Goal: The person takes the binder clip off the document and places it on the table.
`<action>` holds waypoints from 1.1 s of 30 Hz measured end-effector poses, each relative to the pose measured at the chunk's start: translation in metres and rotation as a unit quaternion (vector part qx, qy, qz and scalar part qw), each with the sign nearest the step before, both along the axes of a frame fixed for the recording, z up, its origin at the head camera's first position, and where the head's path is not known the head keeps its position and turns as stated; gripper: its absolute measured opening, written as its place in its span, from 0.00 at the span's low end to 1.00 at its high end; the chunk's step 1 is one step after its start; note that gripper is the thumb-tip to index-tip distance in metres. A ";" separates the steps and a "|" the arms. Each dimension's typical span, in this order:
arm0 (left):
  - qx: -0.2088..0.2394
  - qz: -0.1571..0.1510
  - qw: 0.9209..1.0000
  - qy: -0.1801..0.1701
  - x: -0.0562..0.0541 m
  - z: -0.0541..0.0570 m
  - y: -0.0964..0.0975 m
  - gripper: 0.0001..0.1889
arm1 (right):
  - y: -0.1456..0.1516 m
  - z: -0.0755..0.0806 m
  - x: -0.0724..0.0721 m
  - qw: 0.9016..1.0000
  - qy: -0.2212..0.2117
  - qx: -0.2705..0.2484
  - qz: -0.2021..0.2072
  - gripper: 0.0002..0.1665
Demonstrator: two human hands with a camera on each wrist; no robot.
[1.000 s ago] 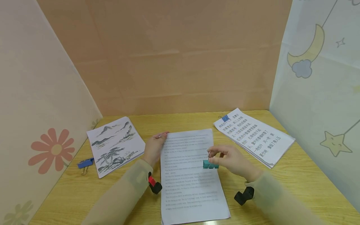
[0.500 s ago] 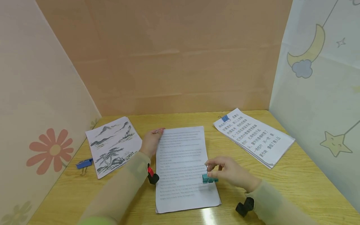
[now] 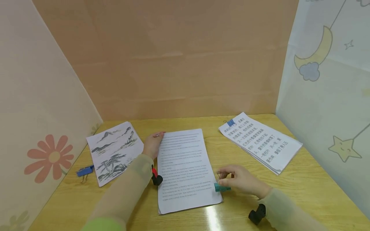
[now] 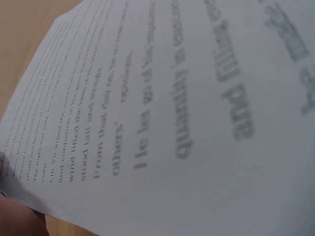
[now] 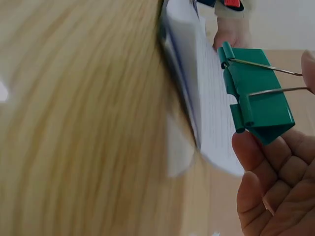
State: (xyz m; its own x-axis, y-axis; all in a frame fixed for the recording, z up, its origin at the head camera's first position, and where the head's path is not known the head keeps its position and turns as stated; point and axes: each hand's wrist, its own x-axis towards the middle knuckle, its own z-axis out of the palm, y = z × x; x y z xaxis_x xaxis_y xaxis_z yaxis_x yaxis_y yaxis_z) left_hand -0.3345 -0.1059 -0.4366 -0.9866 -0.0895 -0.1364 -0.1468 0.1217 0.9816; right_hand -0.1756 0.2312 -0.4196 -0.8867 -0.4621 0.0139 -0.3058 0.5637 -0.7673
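Observation:
A stack of printed paper lies on the table in front of me, text side up. My left hand grips its left edge near the far corner. Lines of the English text fill the left wrist view, with part of the hand at the lower left. Held in my right hand is a green binder clip, pinched by its wire handles. The clip's mouth points toward the stack, just beside its right edge near the lower corner. In the right wrist view, the clip's wire handles run to my thumb.
On the left lies a stack topped by a landscape drawing, with a blue binder clip beside it. Another stack of printed sheets sits at the right, a blue clip on its corner. Walls enclose the table's back and sides.
My left hand has drawn the paper stack to the left. My right hand, first over the sheets, came nearer to me and then right, with the green clip now beside the stack's edge.

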 end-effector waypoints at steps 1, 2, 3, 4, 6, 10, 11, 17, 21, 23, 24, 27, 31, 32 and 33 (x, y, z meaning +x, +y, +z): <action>-0.002 0.001 1.000 -0.003 0.000 -0.001 0.000 0.15 | 0.003 -0.002 -0.001 1.000 -0.004 0.005 -0.004 0.24; -0.003 0.003 1.000 -0.006 -0.001 -0.001 -0.001 0.15 | 0.006 -0.004 -0.003 1.000 -0.007 0.007 -0.007 0.25; -0.006 0.004 1.000 -0.009 -0.001 -0.002 -0.001 0.15 | 0.009 -0.006 -0.003 1.000 -0.014 0.007 -0.010 0.26; -0.008 0.006 1.000 -0.011 -0.001 -0.002 -0.001 0.15 | 0.011 -0.007 -0.004 1.000 -0.022 0.006 -0.012 0.26; -0.016 0.011 1.000 -0.012 -0.003 -0.003 -0.002 0.16 | 0.014 -0.009 -0.006 0.999 -0.031 0.007 -0.013 0.27; -0.037 0.013 0.999 -0.014 -0.008 -0.006 -0.005 0.16 | 0.018 -0.010 -0.009 0.998 -0.055 0.008 -0.017 0.29; -0.043 0.012 0.999 -0.015 -0.009 -0.007 -0.006 0.16 | 0.019 -0.010 -0.010 0.998 -0.061 0.008 -0.019 0.29; -0.078 -0.005 0.996 -0.041 -0.015 -0.010 -0.010 0.18 | 0.025 -0.011 -0.018 0.995 -0.098 0.012 -0.033 0.30; -0.087 -0.011 0.994 -0.061 -0.021 -0.012 -0.012 0.21 | 0.027 -0.009 -0.023 0.993 -0.111 0.023 -0.041 0.31; -0.096 -0.008 0.993 -0.070 -0.024 -0.012 -0.013 0.23 | 0.027 -0.008 -0.025 0.992 -0.109 0.034 -0.046 0.31; -0.099 -0.006 0.992 -0.075 -0.025 -0.012 -0.013 0.24 | 0.027 -0.007 -0.026 0.992 -0.109 0.038 -0.048 0.31; -0.102 0.006 0.991 -0.089 -0.027 -0.011 -0.013 0.27 | 0.026 -0.006 -0.030 0.991 -0.105 0.058 -0.056 0.31; -0.089 0.001 0.991 -0.098 -0.025 -0.007 -0.013 0.29 | 0.027 -0.007 -0.038 0.989 -0.106 0.077 -0.063 0.28; -0.084 -0.003 0.991 -0.100 -0.024 -0.006 -0.013 0.30 | 0.027 -0.008 -0.040 0.989 -0.108 0.079 -0.065 0.28; -0.078 -0.007 0.992 -0.102 -0.023 -0.005 -0.013 0.31 | 0.027 -0.008 -0.041 0.989 -0.108 0.081 -0.065 0.27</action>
State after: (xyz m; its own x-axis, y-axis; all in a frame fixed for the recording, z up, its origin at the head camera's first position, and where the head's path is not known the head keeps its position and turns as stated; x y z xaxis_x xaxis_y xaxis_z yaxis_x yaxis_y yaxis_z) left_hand -0.3571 -0.1190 -0.4412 -0.9410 -0.1121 -0.3192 -0.3381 0.2734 0.9005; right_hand -0.2169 0.2583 -0.4273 -0.9128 -0.3246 -0.2479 -0.0609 0.7082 -0.7034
